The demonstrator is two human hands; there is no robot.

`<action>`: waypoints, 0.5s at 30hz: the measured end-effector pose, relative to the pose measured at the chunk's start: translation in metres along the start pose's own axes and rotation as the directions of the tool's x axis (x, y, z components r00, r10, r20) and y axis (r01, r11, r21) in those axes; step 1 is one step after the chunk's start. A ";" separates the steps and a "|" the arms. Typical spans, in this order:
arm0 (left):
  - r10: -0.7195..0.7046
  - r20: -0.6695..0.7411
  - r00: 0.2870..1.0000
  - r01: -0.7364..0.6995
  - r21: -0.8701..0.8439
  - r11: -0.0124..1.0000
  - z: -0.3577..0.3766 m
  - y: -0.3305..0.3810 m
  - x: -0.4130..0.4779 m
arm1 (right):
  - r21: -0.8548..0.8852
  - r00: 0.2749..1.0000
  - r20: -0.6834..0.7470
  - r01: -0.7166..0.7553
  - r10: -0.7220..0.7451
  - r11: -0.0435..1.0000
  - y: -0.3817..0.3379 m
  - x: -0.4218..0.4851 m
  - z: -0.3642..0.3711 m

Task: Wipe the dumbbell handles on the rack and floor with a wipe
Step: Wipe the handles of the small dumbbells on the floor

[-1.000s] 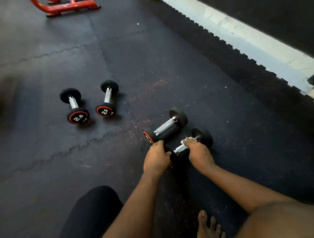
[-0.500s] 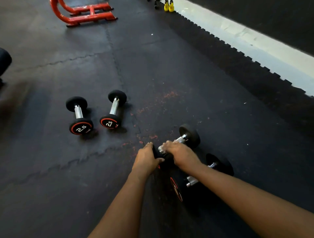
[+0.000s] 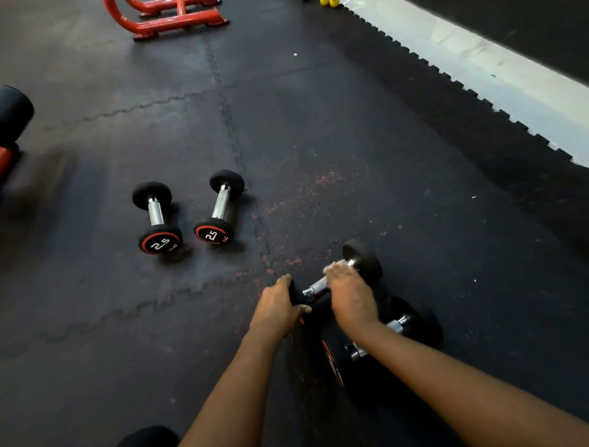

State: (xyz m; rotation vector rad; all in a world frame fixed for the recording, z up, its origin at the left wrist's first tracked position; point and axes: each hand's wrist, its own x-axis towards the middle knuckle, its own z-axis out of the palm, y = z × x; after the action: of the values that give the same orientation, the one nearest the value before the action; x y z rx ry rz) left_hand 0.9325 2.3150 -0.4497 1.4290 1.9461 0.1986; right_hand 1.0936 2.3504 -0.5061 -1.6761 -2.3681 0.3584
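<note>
Four black dumbbells with chrome handles lie on the dark rubber floor. Two marked 2.5 lie to the left, one dumbbell beside the other, untouched. My left hand grips the near head of a third dumbbell. My right hand is wrapped over its chrome handle, up near the far head. A pale patch shows at those fingertips; I cannot tell whether it is the wipe. The fourth dumbbell lies just behind my right wrist, partly hidden by my forearm.
A red metal frame stands at the top left. A black padded roller is at the left edge. Yellow objects sit at the top. The mat's jagged edge meets a pale floor strip on the right.
Both hands left the nearer dumbbell and took hold of the farther one. My right hand then slid up the handle towards the far head.
</note>
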 end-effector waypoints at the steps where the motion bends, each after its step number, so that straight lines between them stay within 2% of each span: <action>1: -0.005 0.002 1.000 0.005 -0.002 1.000 0.000 -0.001 -0.002 | 0.037 0.997 0.031 0.069 -0.070 0.997 -0.007 -0.009 0.004; 2: -0.010 0.008 1.000 0.010 -0.005 1.000 -0.001 0.000 -0.001 | 0.070 0.992 0.043 0.113 -0.116 0.991 -0.006 -0.012 0.005; 3: -0.019 0.017 1.000 0.019 -0.007 1.000 -0.002 -0.001 0.000 | 0.097 0.995 0.020 0.092 -0.094 0.991 0.000 -0.011 0.003; 6: -0.038 0.049 0.998 0.038 0.008 0.999 -0.007 0.001 0.003 | 0.079 0.972 -0.057 -0.221 0.226 0.972 0.007 0.002 -0.010; 8: -0.049 0.061 0.997 0.048 0.013 0.999 -0.010 0.004 0.005 | 0.219 0.888 -0.063 -0.434 0.456 0.874 -0.015 -0.004 -0.013; 9: -0.055 0.065 0.996 0.054 0.017 0.998 -0.012 0.007 0.005 | 0.294 0.816 -0.032 -0.545 0.578 0.785 -0.023 -0.011 -0.014; 10: -0.060 0.069 0.996 0.059 0.023 0.998 -0.013 0.008 0.005 | 0.373 0.711 0.028 -0.660 0.703 0.652 -0.027 -0.015 -0.014; 12: -0.071 0.077 0.995 0.069 0.035 0.997 -0.015 0.010 0.004 | 0.517 0.443 0.181 -0.802 0.878 0.298 -0.020 -0.014 -0.012; 13: -0.074 0.081 0.994 0.070 0.046 0.996 -0.015 0.011 0.003 | 0.603 0.341 0.244 -0.787 0.908 0.133 -0.014 -0.008 -0.012; 14: -0.077 0.084 0.993 0.073 0.057 0.996 -0.015 0.011 0.003 | 0.693 0.278 0.285 -0.721 0.917 0.004 -0.010 0.000 -0.010; 15: -0.081 0.083 0.993 0.075 0.067 0.995 -0.015 0.012 0.002 | 0.772 0.253 0.309 -0.630 0.917 -0.086 -0.009 0.009 -0.009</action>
State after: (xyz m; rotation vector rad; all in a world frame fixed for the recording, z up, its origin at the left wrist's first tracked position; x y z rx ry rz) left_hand 0.9327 2.3257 -0.4336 1.3762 1.9496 0.0392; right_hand 1.0854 2.3572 -0.4948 -2.0919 -0.3084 1.0407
